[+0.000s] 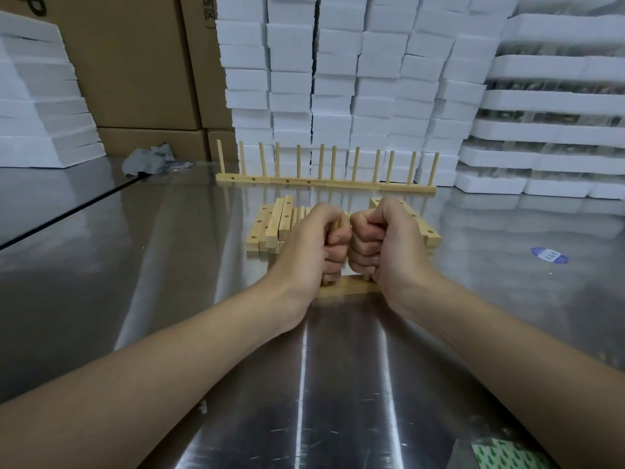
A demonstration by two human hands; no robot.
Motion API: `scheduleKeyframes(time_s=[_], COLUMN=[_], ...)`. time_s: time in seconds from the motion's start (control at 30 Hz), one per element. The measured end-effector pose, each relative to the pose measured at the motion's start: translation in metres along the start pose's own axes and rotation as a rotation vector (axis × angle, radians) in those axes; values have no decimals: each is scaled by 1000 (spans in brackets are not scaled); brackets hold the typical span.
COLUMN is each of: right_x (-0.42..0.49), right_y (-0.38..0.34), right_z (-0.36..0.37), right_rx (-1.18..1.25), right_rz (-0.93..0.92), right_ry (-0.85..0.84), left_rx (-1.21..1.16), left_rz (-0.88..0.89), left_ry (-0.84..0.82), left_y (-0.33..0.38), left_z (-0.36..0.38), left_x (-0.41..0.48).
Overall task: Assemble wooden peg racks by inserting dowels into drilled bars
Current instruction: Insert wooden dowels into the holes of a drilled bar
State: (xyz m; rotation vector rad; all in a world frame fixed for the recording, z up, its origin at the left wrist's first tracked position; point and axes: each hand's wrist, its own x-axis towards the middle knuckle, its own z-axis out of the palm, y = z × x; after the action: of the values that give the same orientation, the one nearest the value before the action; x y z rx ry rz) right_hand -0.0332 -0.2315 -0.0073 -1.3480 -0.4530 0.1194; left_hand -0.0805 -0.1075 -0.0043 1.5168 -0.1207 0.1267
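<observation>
Both hands are dead centre on my feed, low over the steel table (169,265), knuckles almost touching. The left hand (314,245) is a tight fist wrapped round an upright dowel (334,225), whose tip just pokes out above the forefinger. The right hand (384,242) is clenched the same way, and a stub of a second dowel (367,277) shows beneath it. Both pegs stand in the short bar (350,288), which lies flat on the steel directly under the two fists, crosswise to me, with its ends hidden by the wrists.

Just behind the left hand is a pile of drilled bars (270,228), some on edge. More bars (424,228) lie behind the right hand. Further back, a row of finished racks (324,182) stands end to end with its pegs upright.

Beyond that are stacked white foam blocks (338,79) and cardboard boxes (135,62) to the left. A grey rag (148,160) lies near the boxes and a blue-and-white sticker (549,256) is on the table to the right. A green-patterned packet (500,455) sits at the near right edge.
</observation>
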Motion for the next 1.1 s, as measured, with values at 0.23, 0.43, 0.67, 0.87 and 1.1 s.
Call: scheduleKeyframes(time_s=[0.23, 0.43, 0.67, 0.87, 1.1], right_x=[2, 4, -6, -10, 25], right_y=[-1, 3, -6, -9, -23], right_z=[-1, -2, 0, 6, -17], right_rx=[16, -51, -47, -126, -693], right_rz=[18, -12, 47, 69, -261], right_ry=[38, 21, 35, -111, 272], left_rx=[33, 60, 82, 68, 30], left_rz=[43, 88, 49, 69, 120], left_ry=[21, 2, 81, 163, 170], left_y=[-4, -6, 0, -1, -4], left_z=[0, -1, 6, -16, -42], left_x=[9, 11, 3, 1, 4])
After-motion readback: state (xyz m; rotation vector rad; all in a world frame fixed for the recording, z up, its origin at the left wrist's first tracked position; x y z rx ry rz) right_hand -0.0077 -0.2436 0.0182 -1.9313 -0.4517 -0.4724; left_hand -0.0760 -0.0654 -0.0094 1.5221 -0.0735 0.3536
